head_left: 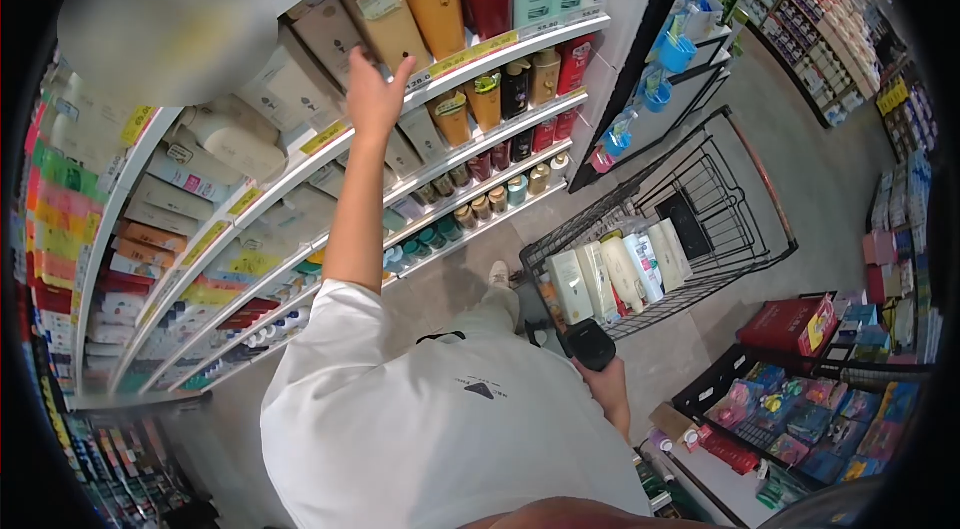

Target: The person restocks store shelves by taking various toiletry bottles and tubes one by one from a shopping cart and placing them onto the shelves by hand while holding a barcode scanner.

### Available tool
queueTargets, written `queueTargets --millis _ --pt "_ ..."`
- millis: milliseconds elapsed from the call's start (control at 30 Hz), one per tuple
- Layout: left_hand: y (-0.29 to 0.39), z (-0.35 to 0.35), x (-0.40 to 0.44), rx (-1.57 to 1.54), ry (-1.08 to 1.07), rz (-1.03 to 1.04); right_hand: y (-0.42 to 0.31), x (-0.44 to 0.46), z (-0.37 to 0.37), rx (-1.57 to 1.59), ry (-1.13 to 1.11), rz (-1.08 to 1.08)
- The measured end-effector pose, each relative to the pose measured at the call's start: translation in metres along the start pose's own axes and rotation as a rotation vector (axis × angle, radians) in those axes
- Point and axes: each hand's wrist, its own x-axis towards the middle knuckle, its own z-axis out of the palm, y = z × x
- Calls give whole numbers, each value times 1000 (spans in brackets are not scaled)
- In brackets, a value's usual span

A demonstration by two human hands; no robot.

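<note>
1. Our left hand [376, 94] is at the edge of an upper shelf [560, 33], with its fingers and thumb spread wide.
2. The things nearest to it are a pale box [325, 34] and a yellow bottle [386, 17], both on this shelf; whether we touch them, we cannot tell.
3. Our right hand [608, 394] holds a black device [590, 343], near the shopping cart [683, 222].
4. In the cart, we see pale bottles and boxes [622, 274] placed in a row.
</note>
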Motion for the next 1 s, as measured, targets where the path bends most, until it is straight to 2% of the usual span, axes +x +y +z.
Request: queueTargets --millis 133,200,267,400,467,567,700,1000 --pt "-13 15 6 41 -89 4 -2 0 -2 -39 15 66" --pt "-16 20 11 17 -106 -25 6 3 0 -24 40 -22" --pt "-20 22 15 5 -131 -51 12 1 -1 -39 52 -18" --pt "-24 27 21 -4 -124 -53 23 -4 2 -40 47 53" --pt "-26 32 21 -153 -28 13 20 -4 5 -32 45 49" --pt "-27 33 18 -202 -23 18 22 -4 7 -10 46 69" --pt "-25 30 18 -145 -11 32 19 1 5 0 49 72" --pt "-16 18 15 -134 -117 27 24 19 -1 -6 33 1"
